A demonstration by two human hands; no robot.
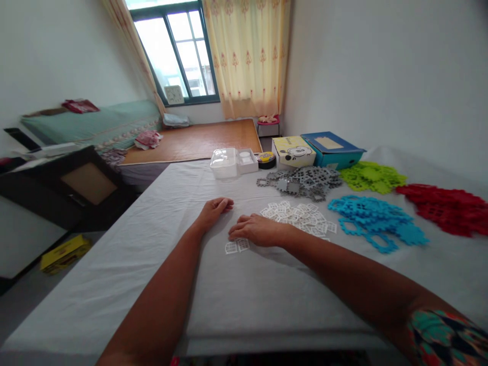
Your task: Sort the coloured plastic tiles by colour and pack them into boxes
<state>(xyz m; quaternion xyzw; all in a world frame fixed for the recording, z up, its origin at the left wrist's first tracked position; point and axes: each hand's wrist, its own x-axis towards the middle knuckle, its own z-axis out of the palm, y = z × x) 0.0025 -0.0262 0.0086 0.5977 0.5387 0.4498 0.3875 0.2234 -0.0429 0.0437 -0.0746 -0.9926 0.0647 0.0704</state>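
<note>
My right hand (253, 230) reaches down with its fingers partly spread over small white plastic window pieces. Two flat window pieces (237, 247) lie side by side just in front of its fingers. Beyond that hand spreads a loose pile of similar white window pieces (301, 216). My left hand (218, 211) rests on the table to the left, its fingers curled together. Anything small between its thumb and fingers is too hard to make out.
On the white-covered table (160, 249) lie piles of grey pieces (305, 180), blue pieces (375, 221), green pieces (371, 177) and red pieces (446, 208). Behind stand a clear plastic box (223, 162), a white tray (247, 160), a roll of tape (266, 160), a yellow box (293, 152) and a blue box (331, 149).
</note>
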